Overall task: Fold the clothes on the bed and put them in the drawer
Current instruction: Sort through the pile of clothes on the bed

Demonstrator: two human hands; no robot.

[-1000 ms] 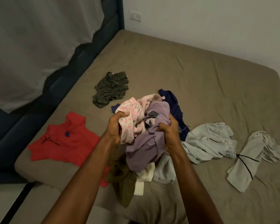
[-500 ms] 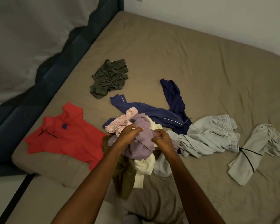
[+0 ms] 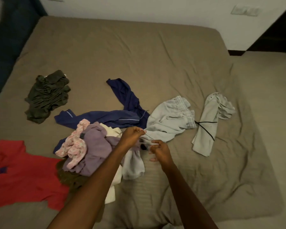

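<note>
Both hands (image 3: 133, 135) (image 3: 158, 150) hide jeans' (image 3: 168, 123) hem

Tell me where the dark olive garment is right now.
In the head view the dark olive garment lies crumpled alone on the bed's far left, beyond the red shirt, left of the navy garment.

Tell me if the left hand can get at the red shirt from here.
Probably yes: the red shirt lies flat and uncovered left of the pile, but the left hand is pinching the pale jeans and must let go.

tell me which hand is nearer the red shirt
Left. The left hand is over the clothes pile, beside the red shirt; the right hand is further off, on the far side from it.
</note>
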